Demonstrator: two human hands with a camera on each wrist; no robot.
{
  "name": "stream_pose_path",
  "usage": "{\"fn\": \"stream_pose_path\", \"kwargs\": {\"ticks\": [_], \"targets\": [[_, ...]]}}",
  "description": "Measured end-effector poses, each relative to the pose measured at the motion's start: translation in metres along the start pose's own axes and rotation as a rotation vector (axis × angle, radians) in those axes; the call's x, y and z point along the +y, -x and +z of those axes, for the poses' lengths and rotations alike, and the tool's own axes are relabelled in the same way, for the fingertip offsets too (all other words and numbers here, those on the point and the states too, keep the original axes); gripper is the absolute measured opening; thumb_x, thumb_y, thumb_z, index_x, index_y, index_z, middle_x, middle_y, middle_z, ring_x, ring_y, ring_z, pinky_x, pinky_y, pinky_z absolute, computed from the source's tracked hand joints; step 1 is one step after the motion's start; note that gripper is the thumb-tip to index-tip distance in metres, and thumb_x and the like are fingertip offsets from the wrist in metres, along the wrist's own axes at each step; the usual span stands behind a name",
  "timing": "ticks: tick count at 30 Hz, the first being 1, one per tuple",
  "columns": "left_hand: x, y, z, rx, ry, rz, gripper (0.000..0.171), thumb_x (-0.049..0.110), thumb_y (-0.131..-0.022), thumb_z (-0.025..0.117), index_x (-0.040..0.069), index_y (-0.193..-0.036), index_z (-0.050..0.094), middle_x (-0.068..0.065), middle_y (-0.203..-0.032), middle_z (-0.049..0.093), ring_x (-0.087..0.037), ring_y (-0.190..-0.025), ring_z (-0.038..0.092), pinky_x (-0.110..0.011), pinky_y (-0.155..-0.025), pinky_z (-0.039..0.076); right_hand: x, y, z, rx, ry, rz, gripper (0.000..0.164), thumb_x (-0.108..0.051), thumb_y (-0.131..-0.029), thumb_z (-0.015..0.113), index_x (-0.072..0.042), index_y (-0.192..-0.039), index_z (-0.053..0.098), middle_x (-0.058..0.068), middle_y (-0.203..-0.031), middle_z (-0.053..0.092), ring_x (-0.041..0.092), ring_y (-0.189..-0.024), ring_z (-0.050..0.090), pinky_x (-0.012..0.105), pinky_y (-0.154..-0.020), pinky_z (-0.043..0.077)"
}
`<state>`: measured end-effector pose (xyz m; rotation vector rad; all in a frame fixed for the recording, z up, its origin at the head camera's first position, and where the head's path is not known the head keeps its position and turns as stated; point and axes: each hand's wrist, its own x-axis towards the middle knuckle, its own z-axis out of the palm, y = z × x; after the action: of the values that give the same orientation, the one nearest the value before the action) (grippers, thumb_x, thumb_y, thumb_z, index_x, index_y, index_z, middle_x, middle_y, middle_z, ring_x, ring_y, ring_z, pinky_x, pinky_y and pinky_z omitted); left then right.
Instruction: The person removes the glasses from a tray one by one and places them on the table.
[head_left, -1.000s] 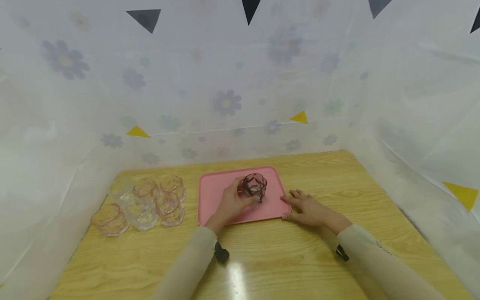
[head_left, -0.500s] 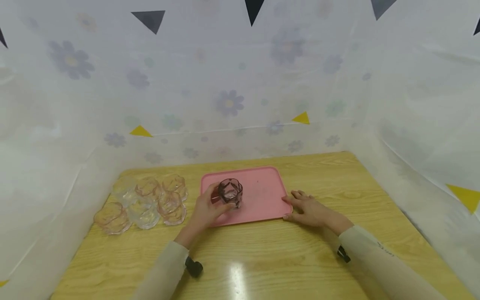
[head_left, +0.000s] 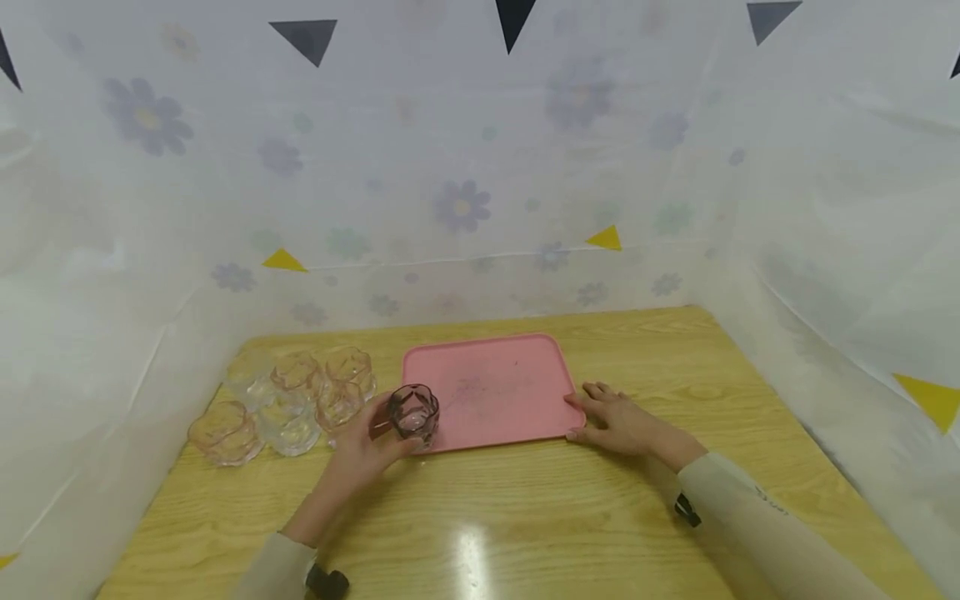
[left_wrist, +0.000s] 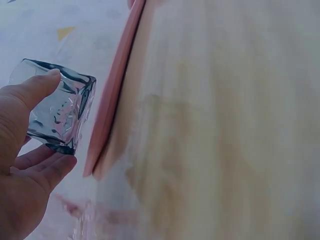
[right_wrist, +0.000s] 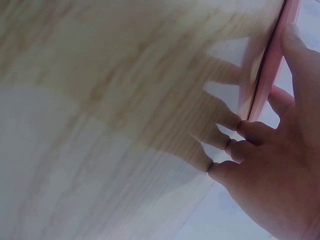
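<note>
A dark, smoky glass cup (head_left: 415,412) with a scalloped rim is in my left hand (head_left: 362,446), over the near left corner of the pink tray (head_left: 495,392). In the left wrist view the thumb lies along one side of the glass cup (left_wrist: 62,107) and the fingers support its other side, with the cup raised beside the tray edge (left_wrist: 112,95). My right hand (head_left: 618,421) rests at the tray's right edge. The right wrist view has its thumb against the tray rim (right_wrist: 272,60) and several fingertips down on the table.
Several clear and pale pink glass cups (head_left: 225,433) stand grouped left of the tray, the closest partly behind my left hand. The wooden table (head_left: 525,517) reaches back to a white flower-printed curtain (head_left: 465,275).
My left hand has carried the dark glass cup leftward and nearer, from the right part of the tray to its near left corner. The right hand stays at the tray edge.
</note>
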<state>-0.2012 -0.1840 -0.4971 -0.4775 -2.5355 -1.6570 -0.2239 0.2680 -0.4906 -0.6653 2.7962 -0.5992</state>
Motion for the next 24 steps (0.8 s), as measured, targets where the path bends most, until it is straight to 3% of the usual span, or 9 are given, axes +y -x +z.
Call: {"fn": "stream_pose_path", "kwargs": {"ticks": [6, 10, 14, 18, 24], "targets": [[-0.006, 0.026, -0.02, 0.052, -0.051, 0.025, 0.079, 0.011, -0.082, 0.092, 0.001, -0.149, 0.052, -0.024, -0.137, 0.067, -0.043, -0.126, 0.066, -0.04, -0.104, 0.057, -0.003, 0.001, -0.001, -0.003, -0.001, 0.004, 0.077, -0.057, -0.103, 0.06, -0.011, -0.162, 0.042, 0.034, -0.168, 0.027, 0.057, -0.156, 0.02, 0.081, -0.119, 0.018], [-0.006, 0.04, -0.031, 0.078, -0.08, 0.019, 0.08, 0.012, -0.081, 0.092, 0.0, -0.149, 0.052, -0.023, -0.138, 0.067, -0.039, -0.126, 0.066, -0.028, -0.103, 0.057, -0.003, 0.0, -0.001, 0.002, 0.006, 0.002, 0.076, -0.055, -0.104, 0.061, -0.011, -0.162, 0.042, 0.034, -0.168, 0.027, 0.057, -0.156, 0.02, 0.08, -0.119, 0.019], [-0.008, 0.053, -0.041, 0.108, -0.099, 0.036, 0.077, 0.009, -0.08, 0.092, 0.001, -0.146, 0.055, -0.024, -0.134, 0.069, -0.018, -0.123, 0.069, -0.015, -0.1, 0.053, -0.003, -0.001, -0.001, -0.006, 0.01, 0.003, 0.077, -0.056, -0.104, 0.06, -0.011, -0.162, 0.042, 0.035, -0.167, 0.027, 0.057, -0.156, 0.021, 0.08, -0.119, 0.02], [-0.01, 0.063, -0.051, 0.131, -0.091, 0.065, 0.077, 0.004, -0.079, 0.091, 0.0, -0.146, 0.054, -0.027, -0.132, 0.068, 0.006, -0.119, 0.062, -0.01, -0.099, 0.051, -0.005, 0.0, -0.001, -0.009, 0.003, 0.011, 0.076, -0.056, -0.103, 0.06, -0.011, -0.162, 0.042, 0.035, -0.167, 0.027, 0.056, -0.156, 0.021, 0.08, -0.119, 0.019], [-0.012, 0.077, -0.067, 0.16, -0.117, 0.069, 0.076, 0.001, -0.08, 0.09, -0.001, -0.147, 0.052, -0.029, -0.132, 0.066, 0.015, -0.118, 0.057, -0.007, -0.099, 0.05, -0.004, 0.001, -0.002, -0.009, 0.007, 0.01, 0.076, -0.057, -0.103, 0.06, -0.011, -0.162, 0.042, 0.034, -0.167, 0.028, 0.056, -0.156, 0.021, 0.08, -0.119, 0.019]]}}
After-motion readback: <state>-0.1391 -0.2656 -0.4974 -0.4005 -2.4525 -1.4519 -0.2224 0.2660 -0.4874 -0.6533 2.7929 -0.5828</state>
